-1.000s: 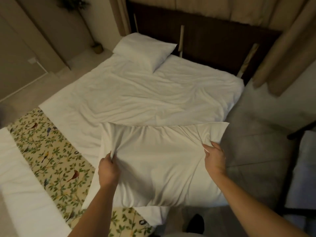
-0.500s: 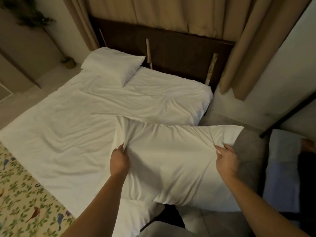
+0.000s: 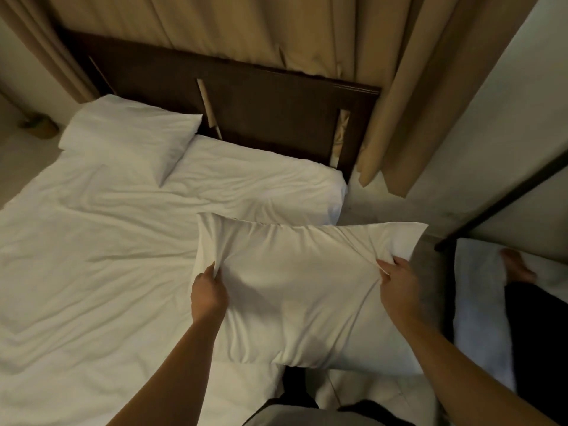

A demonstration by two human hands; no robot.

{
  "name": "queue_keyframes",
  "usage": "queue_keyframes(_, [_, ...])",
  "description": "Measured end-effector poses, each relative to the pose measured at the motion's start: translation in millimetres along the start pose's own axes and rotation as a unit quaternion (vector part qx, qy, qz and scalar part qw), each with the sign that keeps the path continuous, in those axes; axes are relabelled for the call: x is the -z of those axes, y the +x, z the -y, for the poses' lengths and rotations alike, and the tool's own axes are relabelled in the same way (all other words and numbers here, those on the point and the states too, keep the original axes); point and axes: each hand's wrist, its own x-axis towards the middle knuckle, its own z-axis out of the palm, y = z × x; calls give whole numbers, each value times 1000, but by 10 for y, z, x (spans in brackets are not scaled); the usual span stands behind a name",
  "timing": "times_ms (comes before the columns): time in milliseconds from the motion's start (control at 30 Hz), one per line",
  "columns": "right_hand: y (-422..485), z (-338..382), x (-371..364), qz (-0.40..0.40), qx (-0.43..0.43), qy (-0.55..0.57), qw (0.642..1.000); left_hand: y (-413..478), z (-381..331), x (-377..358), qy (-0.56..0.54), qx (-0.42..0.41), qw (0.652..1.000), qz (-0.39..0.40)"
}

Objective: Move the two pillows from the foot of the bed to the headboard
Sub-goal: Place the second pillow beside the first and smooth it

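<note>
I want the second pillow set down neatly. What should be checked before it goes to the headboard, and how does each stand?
1. Left hand grips the held pillow: ok.
2. Right hand grips it: ok.
3. First pillow lies at the headboard: ok.
4. Spot beside it on the sheet is free: ok.
5. Held pillow is over that spot: not ok, it hangs short of it.

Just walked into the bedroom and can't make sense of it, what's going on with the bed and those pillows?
A person is carrying a plump white fabric pillow beside the bed, left hand and right hand each pinching its cover near the top corners. A second white pillow already lies at the dark wooden headboard, on the far side. The spot of rumpled white sheet next to it is bare, so the carried pillow likely goes there.
</note>
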Motion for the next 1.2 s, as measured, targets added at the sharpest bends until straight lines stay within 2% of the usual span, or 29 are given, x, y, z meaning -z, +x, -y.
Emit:
queue_keyframes(300, [1268, 157, -87, -4, 36, 11, 999, 851, -843, -248, 21, -9, 999, -39])
queue_keyframes(467, [2122, 97, -192, 39, 67, 43, 996, 1030, -1296, -514, 14, 19, 996, -85])
queue_keyframes(633, [2825, 61, -248, 67, 99, 24, 993, 1169, -1663, -716, -2, 52, 992, -113])
queue_keyframes(867, [3461, 307, -528, 85, 89, 20, 992, 1768, -1951, -755, -3, 52, 990, -129])
queue_keyframes(1000, [3718, 523, -860, 98, 65, 26, 993, 2377, -2055, -722, 6, 53, 990, -131])
queue_keyframes(1200, [4072, 914, -1363, 70, 31, 33, 997, 3496, -2183, -692, 21, 25, 994, -108])
